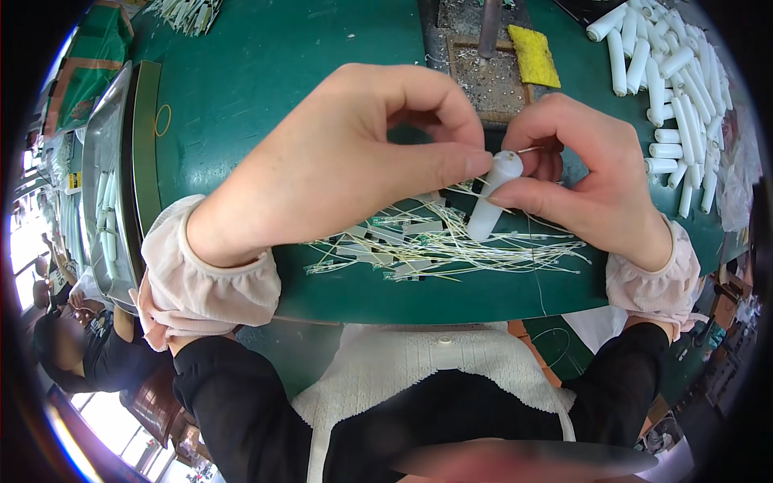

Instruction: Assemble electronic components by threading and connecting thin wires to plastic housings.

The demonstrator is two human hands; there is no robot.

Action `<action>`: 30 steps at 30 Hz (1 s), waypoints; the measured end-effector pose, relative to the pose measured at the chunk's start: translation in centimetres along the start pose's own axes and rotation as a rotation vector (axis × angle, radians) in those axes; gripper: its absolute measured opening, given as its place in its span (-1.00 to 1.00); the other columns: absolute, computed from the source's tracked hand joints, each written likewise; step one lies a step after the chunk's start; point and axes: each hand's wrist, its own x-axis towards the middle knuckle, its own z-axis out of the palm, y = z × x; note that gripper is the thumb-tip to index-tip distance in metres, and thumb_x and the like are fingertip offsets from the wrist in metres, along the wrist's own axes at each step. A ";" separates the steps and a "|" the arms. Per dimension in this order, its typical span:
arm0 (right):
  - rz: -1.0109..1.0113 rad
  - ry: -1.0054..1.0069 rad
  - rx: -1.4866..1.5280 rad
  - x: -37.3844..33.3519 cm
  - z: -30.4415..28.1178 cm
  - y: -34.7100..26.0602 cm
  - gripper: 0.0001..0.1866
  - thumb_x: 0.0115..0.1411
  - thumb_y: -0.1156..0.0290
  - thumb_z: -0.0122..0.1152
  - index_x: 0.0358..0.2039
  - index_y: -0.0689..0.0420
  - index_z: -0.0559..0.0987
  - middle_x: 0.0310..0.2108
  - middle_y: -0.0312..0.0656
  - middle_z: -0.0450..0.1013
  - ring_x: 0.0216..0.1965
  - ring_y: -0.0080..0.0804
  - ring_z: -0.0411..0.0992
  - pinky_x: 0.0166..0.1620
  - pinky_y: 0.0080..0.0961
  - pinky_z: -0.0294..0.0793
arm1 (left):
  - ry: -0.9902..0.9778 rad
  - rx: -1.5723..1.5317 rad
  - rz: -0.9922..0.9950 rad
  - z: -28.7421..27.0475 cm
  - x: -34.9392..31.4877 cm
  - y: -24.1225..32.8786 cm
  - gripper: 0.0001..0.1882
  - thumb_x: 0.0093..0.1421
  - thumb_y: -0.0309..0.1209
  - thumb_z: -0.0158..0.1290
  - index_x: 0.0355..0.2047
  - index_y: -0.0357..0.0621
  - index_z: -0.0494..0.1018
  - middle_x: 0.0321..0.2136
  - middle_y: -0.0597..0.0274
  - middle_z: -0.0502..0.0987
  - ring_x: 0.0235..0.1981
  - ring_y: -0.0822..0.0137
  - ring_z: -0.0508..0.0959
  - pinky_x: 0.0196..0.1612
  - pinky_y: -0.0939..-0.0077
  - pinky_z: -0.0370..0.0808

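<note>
“Tube (484,216), white and slanted: where do we have it?”

“Over the loose pale wires (515,251), its top leaning right. Our right hand (584,169) pinches its upper part, thumb against the side.”

“And our left hand (346,153)?”

“Thumb tip at the tube's top; we cannot tell what it pinches.”

“Far right?”

“We see piled white tubes (684,88) on the green table (266,72).”

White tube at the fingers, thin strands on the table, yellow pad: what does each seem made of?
White tube: probably plastic, smooth with a soft sheen. Thin strands: likely plastic-coated wire, given their even pale colour and gentle curves. Yellow pad: perhaps sponge, matte and mottled; the view can't settle it.
</note>
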 end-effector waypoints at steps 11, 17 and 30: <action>-0.141 0.103 -0.229 0.0 0.7 -0.1 -0.65 -0.16 0.51 0.51 -0.35 0.21 0.54 -0.63 -0.38 0.32 -0.66 -0.73 0.19 -0.60 -0.76 0.15 | -0.085 -0.576 -0.066 0.6 1.1 -1.7 -0.96 0.22 -0.56 0.02 -0.32 -0.27 0.39 -0.26 0.16 0.53 -0.25 0.48 0.53 -0.18 0.63 0.49; 0.163 0.027 0.256 0.5 -0.1 0.5 -0.60 -0.04 0.69 0.33 -0.18 0.17 0.42 -0.48 -0.39 0.37 -0.52 -0.76 0.31 -0.47 -0.81 0.26 | 0.017 -0.574 -0.072 0.5 1.3 -1.9 -0.92 0.28 -0.46 -0.02 -0.32 -0.22 0.38 -0.17 0.06 0.54 -0.14 0.34 0.57 -0.04 0.48 0.52; 0.221 0.087 0.252 1.1 -0.4 0.9 -0.89 0.36 0.34 -0.08 -0.23 0.09 0.31 -0.66 -0.41 0.32 -0.70 -0.83 0.08 -0.62 -0.86 -0.04 | 0.044 -0.605 0.027 -0.4 2.2 -2.8 -0.89 0.30 -0.38 -0.03 -0.33 -0.15 0.36 -0.16 0.06 0.55 -0.03 0.25 0.55 0.05 0.35 0.50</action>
